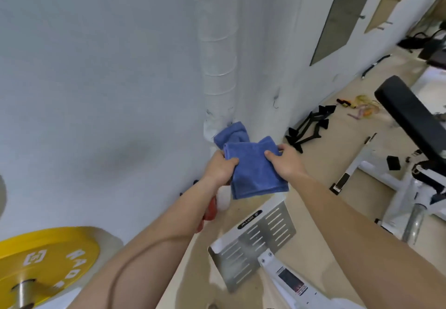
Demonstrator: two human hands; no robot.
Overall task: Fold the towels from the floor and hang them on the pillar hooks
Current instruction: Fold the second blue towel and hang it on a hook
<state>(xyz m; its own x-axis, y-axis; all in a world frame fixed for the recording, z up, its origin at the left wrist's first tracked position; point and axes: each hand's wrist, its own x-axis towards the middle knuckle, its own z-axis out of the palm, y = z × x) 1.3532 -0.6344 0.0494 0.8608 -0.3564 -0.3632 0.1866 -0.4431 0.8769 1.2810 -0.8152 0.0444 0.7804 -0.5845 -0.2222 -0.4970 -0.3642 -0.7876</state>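
Now both hands, left (220, 166) and right (286, 162), pinch a folded, square blue towel (255, 175) by its upper corners

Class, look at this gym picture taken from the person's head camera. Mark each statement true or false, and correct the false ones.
1. The left hand and the right hand both grip the blue towel. True.
2. The weight plate at lower left is red. False: it is yellow.
3. A second blue towel shows just beyond the held one. True.
4. The held towel lies spread flat on the floor. False: it is folded and held up in the air.
5. The bench pad on the right is black. True.
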